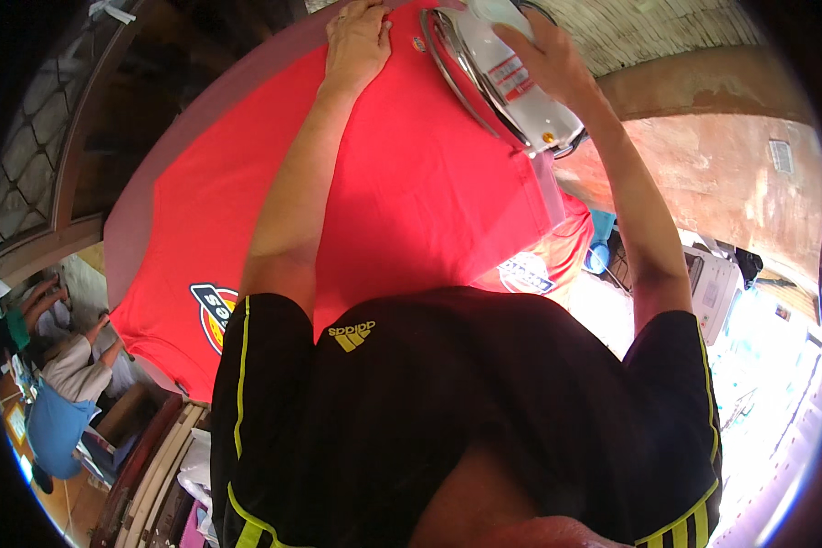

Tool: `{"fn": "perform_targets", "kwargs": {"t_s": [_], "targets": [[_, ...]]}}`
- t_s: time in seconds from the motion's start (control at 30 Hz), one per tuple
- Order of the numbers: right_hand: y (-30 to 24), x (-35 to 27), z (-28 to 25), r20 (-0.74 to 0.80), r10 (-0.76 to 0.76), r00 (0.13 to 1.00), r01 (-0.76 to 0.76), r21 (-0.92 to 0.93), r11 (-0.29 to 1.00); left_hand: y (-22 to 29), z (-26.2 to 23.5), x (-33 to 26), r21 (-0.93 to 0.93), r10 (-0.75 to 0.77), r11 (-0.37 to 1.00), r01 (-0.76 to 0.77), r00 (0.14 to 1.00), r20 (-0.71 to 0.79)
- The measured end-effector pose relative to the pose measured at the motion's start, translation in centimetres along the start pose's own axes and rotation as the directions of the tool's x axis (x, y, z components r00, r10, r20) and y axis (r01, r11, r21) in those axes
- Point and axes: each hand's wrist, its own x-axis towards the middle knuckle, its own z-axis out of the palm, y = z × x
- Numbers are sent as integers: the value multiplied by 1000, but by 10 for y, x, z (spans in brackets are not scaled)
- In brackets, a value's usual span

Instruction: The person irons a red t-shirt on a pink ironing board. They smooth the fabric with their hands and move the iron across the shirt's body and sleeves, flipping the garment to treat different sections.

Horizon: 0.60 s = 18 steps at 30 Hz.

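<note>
A red T-shirt point(402, 192) lies spread flat over a pinkish cloth-covered surface point(178, 146). It carries a dark, yellow-edged logo at its left part and a tiny emblem near the far edge. At the far right of the shirt, my right hand point(557, 64) is closed round the handle of a white and chrome iron point(484, 78). The iron sits tilted in view, over the shirt's right edge; its soleplate is hidden. My left hand point(358, 46) rests flat on the shirt's far edge, left of the iron, palm down and holding nothing.
Another red garment point(571, 242) with a white-blue print hangs at the right. Beyond it stand a blue object point(598, 254) and a white machine point(717, 292). A wall point(703, 164) closes off the right side. People point(73, 374) sit low at the left, below a grilled window point(41, 137).
</note>
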Motion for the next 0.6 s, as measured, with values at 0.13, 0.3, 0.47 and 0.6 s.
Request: {"fn": "perform_targets", "kwargs": {"t_s": [0.13, 0.3, 0.47, 0.6], "targets": [[5, -4, 0, -13, -186, 982, 186, -33, 982, -8, 14, 0, -15, 20, 1000, -21, 998, -61], [7, 63, 36, -111, -250, 962, 241, -88, 967, -22, 11, 3, 25, -7, 1000, 8, 998, -55], [-2, 82, 45, -53, -124, 991, 107, -255, 961, -9, -56, -21, 390, -151, 914, 110, 986, 75], [-31, 42, 33, 51, -22, 998, 36, -279, 960, -58, -70, -56, 347, -92, 929, 131, 988, -126]]}}
